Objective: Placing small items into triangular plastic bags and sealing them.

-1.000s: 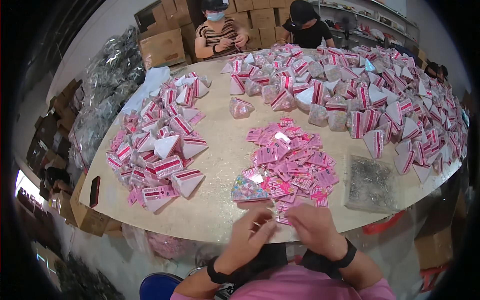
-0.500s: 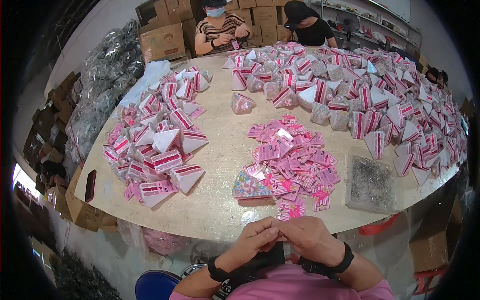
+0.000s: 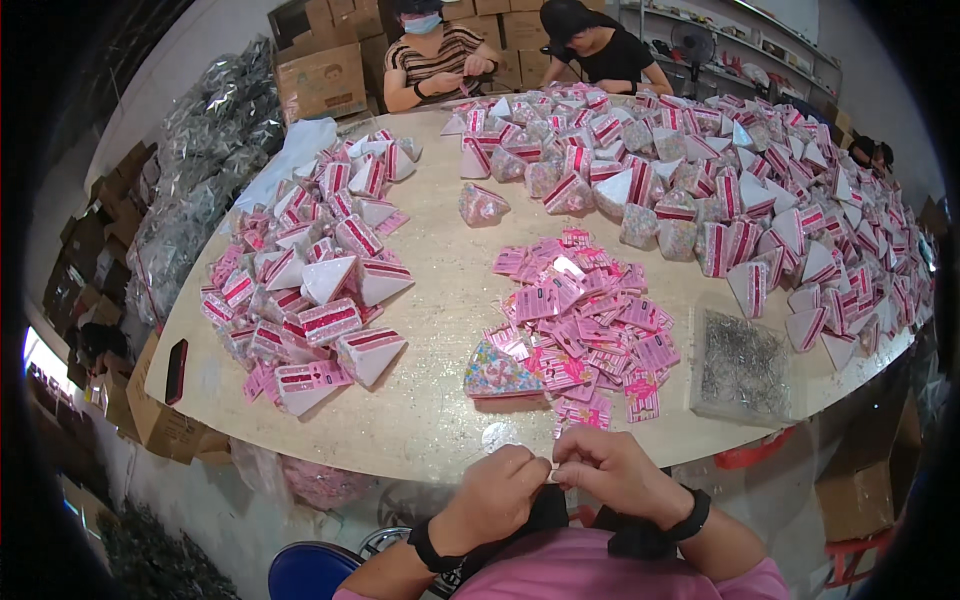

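My left hand (image 3: 500, 497) and my right hand (image 3: 615, 472) meet low in front of me, just off the table's near edge. Both are closed in pinches, fingertips almost touching. A tiny whitish bit shows between them, too small to name. Just beyond lies a cake-slice-shaped piece (image 3: 503, 374) with coloured sprinkles on top, beside a heap of pink printed cards (image 3: 590, 325). To the right of the cards stands a clear shallow box (image 3: 742, 370) full of thin metal pieces, perhaps pins or chains.
Glitter-flecked cake-slice pieces (image 3: 365, 352) are piled at the left; a larger pile (image 3: 730, 200) covers the far right. A dark phone (image 3: 177, 372) lies at the left edge. Two people (image 3: 440, 65) sit across the table (image 3: 430, 270). A blue stool (image 3: 313, 572) stands below.
My hands have drawn slightly apart, and the left has rolled so its back faces up. Across the table, the person in black has shifted left and raised their head a little.
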The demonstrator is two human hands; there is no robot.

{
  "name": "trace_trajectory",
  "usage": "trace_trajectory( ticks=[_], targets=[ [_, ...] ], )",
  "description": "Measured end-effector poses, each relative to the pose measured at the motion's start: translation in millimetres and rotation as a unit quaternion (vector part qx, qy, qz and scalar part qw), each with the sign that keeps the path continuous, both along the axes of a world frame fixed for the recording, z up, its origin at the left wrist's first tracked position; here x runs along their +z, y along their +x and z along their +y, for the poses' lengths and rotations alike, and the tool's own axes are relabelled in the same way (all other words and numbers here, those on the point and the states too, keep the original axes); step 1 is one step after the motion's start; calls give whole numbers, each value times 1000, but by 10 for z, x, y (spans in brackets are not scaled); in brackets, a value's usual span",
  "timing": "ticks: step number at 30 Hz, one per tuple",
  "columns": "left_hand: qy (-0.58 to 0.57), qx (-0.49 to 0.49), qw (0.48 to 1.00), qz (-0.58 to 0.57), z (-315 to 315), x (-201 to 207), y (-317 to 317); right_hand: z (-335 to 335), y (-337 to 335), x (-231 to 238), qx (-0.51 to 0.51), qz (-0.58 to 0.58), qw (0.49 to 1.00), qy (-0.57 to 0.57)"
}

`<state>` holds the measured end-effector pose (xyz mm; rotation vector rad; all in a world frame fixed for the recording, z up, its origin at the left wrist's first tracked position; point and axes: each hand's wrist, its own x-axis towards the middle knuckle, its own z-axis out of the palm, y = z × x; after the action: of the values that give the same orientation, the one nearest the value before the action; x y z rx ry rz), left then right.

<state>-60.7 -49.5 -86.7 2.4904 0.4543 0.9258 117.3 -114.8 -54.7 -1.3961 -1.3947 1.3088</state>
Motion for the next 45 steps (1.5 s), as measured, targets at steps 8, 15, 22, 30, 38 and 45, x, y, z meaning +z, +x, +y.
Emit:
trace_trajectory(
  ticks=[8, 15, 22, 30, 38, 45],
  targets=[
    [272, -15, 962, 11, 90, 112, -68, 12, 28, -64, 8, 185, 973, -139],
    [72, -22, 997, -16, 264, 268, -127, 3, -12, 55, -36, 53, 995, -70],
    [-40, 56, 991, 118, 1273, 253, -143, -26, 11, -40, -62, 53, 997, -1],
    [-287, -28, 947, 139, 1150, 240, -59, -12, 33, -142, -97, 65, 992, 40],
    [-414, 61, 900, -127, 724, 165, -40, 138, -47, 186, -117, -15, 976, 184],
    [-455, 47, 835, -306, 362, 95, 157, 245, -92, 242, -111, -126, 939, 299]
  ],
)
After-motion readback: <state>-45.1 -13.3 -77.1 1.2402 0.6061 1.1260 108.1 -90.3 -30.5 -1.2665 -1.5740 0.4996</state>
